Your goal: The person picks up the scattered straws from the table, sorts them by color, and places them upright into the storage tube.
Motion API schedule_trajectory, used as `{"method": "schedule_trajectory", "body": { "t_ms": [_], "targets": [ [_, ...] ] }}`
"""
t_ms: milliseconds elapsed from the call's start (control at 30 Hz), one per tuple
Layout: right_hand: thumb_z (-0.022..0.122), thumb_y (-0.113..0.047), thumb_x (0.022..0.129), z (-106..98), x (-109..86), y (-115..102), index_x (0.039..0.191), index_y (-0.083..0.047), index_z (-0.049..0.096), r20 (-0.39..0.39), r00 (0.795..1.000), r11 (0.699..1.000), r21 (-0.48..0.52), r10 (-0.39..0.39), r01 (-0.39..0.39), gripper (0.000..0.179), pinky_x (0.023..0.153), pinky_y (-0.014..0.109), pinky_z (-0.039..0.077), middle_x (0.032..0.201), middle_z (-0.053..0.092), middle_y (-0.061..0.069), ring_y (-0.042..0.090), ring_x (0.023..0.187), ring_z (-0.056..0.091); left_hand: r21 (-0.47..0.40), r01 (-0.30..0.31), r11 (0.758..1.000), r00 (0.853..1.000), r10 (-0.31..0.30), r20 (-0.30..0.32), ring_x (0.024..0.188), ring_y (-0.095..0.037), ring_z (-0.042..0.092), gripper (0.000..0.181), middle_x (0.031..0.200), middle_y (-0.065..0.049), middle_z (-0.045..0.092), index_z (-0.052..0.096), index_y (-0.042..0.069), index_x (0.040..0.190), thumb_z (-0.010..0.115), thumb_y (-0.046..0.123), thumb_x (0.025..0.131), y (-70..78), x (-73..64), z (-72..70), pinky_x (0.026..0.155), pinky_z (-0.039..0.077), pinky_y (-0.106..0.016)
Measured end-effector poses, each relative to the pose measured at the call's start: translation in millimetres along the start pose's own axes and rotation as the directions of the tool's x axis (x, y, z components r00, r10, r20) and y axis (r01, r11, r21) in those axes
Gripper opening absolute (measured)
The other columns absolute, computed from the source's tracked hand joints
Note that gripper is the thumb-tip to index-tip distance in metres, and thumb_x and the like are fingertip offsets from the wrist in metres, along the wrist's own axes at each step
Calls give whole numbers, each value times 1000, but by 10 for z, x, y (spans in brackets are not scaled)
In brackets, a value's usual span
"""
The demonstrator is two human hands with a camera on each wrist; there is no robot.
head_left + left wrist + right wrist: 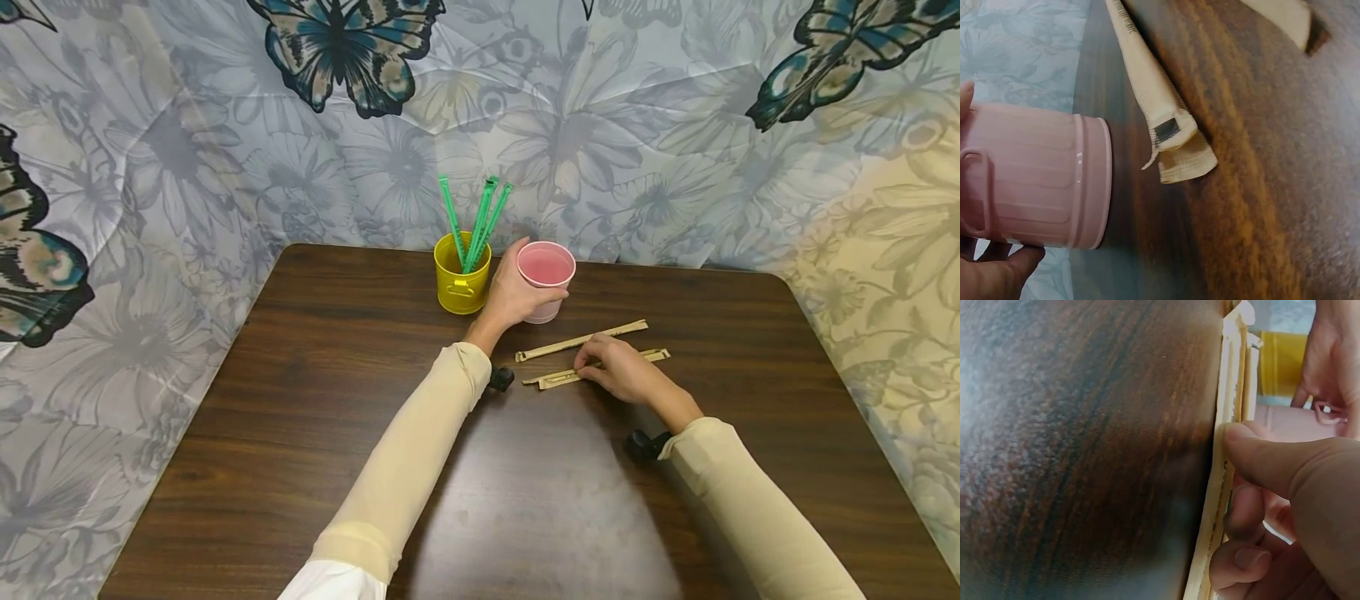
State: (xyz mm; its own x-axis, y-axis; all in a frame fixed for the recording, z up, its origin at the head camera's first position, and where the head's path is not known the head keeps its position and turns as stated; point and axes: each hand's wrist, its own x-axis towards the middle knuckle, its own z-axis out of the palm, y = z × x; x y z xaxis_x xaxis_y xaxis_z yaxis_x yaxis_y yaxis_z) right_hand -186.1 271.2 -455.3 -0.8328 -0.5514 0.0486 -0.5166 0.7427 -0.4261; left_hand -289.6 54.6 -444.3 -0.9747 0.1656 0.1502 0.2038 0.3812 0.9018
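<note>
My left hand (516, 293) holds a small pink bucket (546, 263) near the table's back edge, with the thumb across its near side. In the left wrist view the pink bucket (1035, 178) shows ribbed walls and a small handle. My right hand (621, 371) pinches slim tan paper-wrapped sticks (561, 379) between thumb and fingertips; how many it holds I cannot tell. The right wrist view shows the thumb against a tan wrapper (1213, 487). Just behind the right hand, another tan paper-wrapped stick (558, 346) lies on the table.
Left of the pink bucket stands a yellow bucket (453, 302) holding several green wrapped sticks (480, 229) upright. The brown wooden table (300, 417) meets a patterned cloth backdrop (637, 183) behind it. A black wrist device (643, 445) sits on the right wrist.
</note>
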Motion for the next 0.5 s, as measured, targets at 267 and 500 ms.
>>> {"method": "schedule_trajectory", "body": {
  "t_ms": [267, 500],
  "targets": [
    [69, -12, 97, -19, -12, -4, 93, -9, 69, -6, 1000, 1000, 7, -3, 3, 4, 81, 38, 52, 96, 66, 2, 17, 89, 61, 38, -8, 999, 1000, 7, 27, 137, -23, 48, 110, 153, -6, 44, 29, 20, 158, 94, 37, 71, 32, 24, -36, 116, 44, -37],
    [65, -13, 100, -100, -14, -39, 97, -10, 64, -25, 997, 997, 36, 74, -73, 4, 72, 30, 48, 92, 69, 0, 13, 79, 56, 39, -3, 999, 999, 2, 36, 134, -23, 50, 107, 150, -7, 46, 31, 18, 156, 93, 36, 72, 43, 27, -38, 113, 46, -40]
  ]
}}
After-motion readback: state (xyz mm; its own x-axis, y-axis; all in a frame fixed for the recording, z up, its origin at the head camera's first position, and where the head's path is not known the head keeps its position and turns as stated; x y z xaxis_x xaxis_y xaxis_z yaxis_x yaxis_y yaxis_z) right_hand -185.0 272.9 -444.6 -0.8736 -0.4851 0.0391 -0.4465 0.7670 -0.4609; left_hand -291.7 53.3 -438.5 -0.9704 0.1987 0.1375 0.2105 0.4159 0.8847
